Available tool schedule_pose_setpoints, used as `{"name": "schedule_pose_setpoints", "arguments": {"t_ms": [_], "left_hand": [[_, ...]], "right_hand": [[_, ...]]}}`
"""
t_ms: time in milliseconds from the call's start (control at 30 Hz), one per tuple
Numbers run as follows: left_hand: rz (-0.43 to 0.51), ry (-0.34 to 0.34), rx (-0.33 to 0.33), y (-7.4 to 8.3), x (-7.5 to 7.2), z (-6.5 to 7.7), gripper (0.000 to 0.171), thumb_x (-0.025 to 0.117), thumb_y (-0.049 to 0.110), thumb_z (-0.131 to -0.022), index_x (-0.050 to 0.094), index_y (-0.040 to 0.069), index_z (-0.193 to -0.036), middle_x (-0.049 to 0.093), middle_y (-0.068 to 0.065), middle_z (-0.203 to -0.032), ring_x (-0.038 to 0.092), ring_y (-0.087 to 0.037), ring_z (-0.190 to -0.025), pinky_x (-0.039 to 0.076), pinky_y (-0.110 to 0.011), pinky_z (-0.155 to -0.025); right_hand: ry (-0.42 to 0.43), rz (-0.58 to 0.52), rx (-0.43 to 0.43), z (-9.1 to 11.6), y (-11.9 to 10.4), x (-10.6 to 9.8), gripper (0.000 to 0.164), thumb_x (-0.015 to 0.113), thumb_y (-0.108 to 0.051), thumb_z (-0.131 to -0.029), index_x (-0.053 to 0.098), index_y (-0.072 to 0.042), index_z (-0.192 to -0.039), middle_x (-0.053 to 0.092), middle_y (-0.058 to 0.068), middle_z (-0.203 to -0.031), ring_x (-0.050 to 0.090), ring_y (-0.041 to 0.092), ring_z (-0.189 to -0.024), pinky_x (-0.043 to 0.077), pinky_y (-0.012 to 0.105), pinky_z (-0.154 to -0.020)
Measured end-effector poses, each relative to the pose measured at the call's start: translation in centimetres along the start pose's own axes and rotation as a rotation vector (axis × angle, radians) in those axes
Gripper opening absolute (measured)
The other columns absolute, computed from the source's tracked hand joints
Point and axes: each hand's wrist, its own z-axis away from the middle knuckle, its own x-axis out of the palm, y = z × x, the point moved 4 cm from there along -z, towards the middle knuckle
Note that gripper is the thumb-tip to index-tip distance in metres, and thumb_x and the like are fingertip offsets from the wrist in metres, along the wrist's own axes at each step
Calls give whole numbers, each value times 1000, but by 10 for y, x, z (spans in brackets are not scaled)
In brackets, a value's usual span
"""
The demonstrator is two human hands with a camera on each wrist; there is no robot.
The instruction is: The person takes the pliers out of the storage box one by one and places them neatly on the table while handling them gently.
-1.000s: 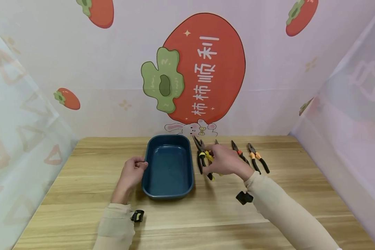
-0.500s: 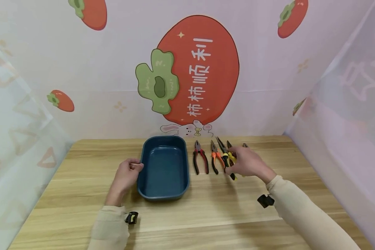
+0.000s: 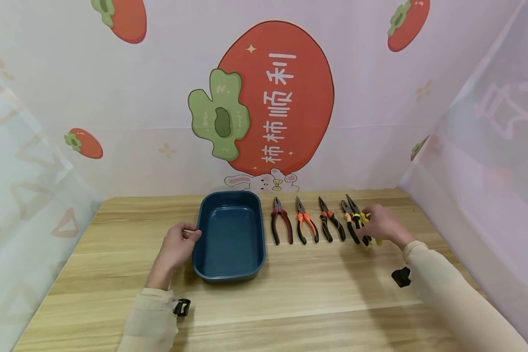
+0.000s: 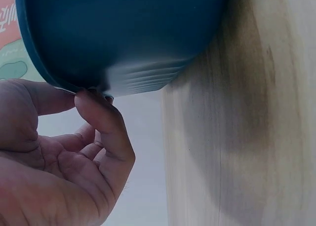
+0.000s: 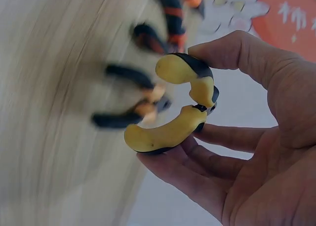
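My left hand (image 3: 178, 247) pinches the left rim of a deep dark-blue tray (image 3: 232, 244) standing on the table; the left wrist view shows thumb and finger at the tray's rim (image 4: 64, 85). My right hand (image 3: 384, 225) grips yellow-and-black long-nose pliers (image 3: 355, 208) above the table's right side. In the right wrist view, thumb and fingers span the spread yellow handles (image 5: 170, 134). Just beyond the held pliers lie peach-and-black pliers (image 5: 145, 110), partly covered by them in the head view.
Right of the tray, a row on the wooden table (image 3: 264, 313) holds red-and-black pliers (image 3: 278, 211), orange-and-black long-nose pliers (image 3: 302, 216) and black pliers with red accents (image 3: 327, 214). A printed cloth backdrop (image 3: 149, 98) rises behind the table edge.
My right hand has carried the yellow-and-black pliers rightward along the row, from beside the tray to the peach-and-black pair. The left hand stays on the tray rim; the view has shifted slightly.
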Motion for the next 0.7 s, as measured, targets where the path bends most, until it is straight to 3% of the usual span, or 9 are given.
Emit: {"name": "schedule_pose_setpoints", "arguments": {"t_ms": [233,333,467,567,700], "left_hand": [[-15,-4,14,-1,0,-1,30,56,11,-103,55,-12,-122,61,-21,-97,58,-27,-84,47,-32,-67],[-20,-2,16,-1,0,-1,29,56,11,-103,56,-12,-121,61,-20,-96,58,-27,-83,47,-32,-66],[-25,0,9,-1,0,-1,29,56,12,-103,56,-11,-121,61,-20,-97,58,-28,-83,47,-32,-67],[-20,1,13,0,0,-1,29,56,11,-103,56,-12,-121,61,-21,-96,59,-28,-83,48,-32,-66],[-21,4,11,1,0,0,28,56,10,-103,56,-12,-120,61,-21,-96,59,-28,-82,48,-33,-66]], "right_hand": [[-12,-3,97,-6,33,-8,82,81,-26,-81,44,20,-139,48,40,-138,54,55,-117,49,62,-89],[-18,-22,119,-10,43,-11,81,81,-24,-80,45,20,-137,51,40,-134,61,48,-105,53,58,-84],[-29,-41,154,-15,56,-12,75,81,-23,-78,50,18,-133,61,32,-116,63,31,-84,55,48,-72],[-30,-43,174,-17,62,-12,75,81,-24,-78,50,19,-132,63,29,-112,64,32,-84,55,48,-72],[-20,-26,194,-19,69,-11,82,84,-27,-76,48,19,-134,57,36,-124,62,38,-94,53,53,-78]]}}
